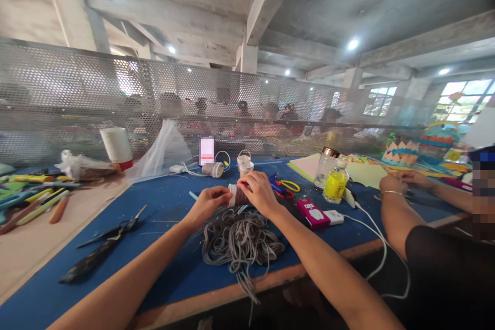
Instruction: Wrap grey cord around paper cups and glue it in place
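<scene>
Holding a small cup [236, 195] between both hands at 12 o'clock of the grey cord pile [240, 240] on the blue tabletop [166, 206]: left hand [209, 203] fingers pinched shut on it, right hand [258, 192] fingers curled over its top (scissors [116, 231] at 9 o'clock). Keeping cord taut looks wise.

one head-worn camera looks forward and slightly down, close over the blue table [170, 201], mesh screen [77, 98] beyond.

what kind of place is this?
Likely a shared craft workshop. The blue worktable holds scissors, a pile of grey cord and coloured paper; both hands work a small cup, and more people sit behind a perforated metal screen.
</scene>
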Motion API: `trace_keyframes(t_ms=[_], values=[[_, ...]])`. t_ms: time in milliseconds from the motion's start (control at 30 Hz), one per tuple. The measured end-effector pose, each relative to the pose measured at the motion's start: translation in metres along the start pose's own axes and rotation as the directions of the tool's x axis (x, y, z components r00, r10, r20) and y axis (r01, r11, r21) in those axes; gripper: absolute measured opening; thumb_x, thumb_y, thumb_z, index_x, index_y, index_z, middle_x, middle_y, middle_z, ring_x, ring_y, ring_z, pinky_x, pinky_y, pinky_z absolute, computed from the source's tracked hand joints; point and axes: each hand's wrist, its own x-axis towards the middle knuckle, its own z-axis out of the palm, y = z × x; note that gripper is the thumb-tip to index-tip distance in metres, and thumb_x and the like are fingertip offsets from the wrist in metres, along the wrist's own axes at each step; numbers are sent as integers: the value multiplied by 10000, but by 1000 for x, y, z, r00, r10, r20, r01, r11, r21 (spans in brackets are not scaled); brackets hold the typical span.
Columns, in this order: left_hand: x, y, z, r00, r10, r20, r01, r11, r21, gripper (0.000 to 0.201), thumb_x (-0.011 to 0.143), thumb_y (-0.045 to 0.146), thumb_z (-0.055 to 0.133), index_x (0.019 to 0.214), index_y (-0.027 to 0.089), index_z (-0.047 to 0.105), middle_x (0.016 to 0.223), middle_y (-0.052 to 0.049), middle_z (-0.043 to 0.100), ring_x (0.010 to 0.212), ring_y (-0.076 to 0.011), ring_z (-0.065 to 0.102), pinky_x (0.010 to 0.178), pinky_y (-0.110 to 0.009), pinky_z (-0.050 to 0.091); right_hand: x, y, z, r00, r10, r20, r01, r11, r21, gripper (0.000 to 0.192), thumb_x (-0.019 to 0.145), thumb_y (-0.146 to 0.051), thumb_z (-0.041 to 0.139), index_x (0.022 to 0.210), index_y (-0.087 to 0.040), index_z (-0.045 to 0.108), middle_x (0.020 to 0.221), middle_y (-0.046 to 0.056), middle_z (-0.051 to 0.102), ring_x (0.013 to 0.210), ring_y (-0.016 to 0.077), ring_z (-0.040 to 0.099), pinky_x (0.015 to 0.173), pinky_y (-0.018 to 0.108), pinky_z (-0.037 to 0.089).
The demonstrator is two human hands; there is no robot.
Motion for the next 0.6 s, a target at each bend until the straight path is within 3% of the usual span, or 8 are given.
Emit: trace_keyframes(t_ms=[600], values=[[-1, 0, 0, 999, 14, 35, -14, 1000, -1, 233, 736, 384, 678, 772, 155, 700, 648, -17, 611, 588, -139, 522, 573, -256, 370, -1, 1, 1, 1000, 24, 6, -24, 1000, -18, 114, 913, -263, 525, 895, -202, 620, 932, 27, 643, 941, 160, 562, 900, 303, 354]])
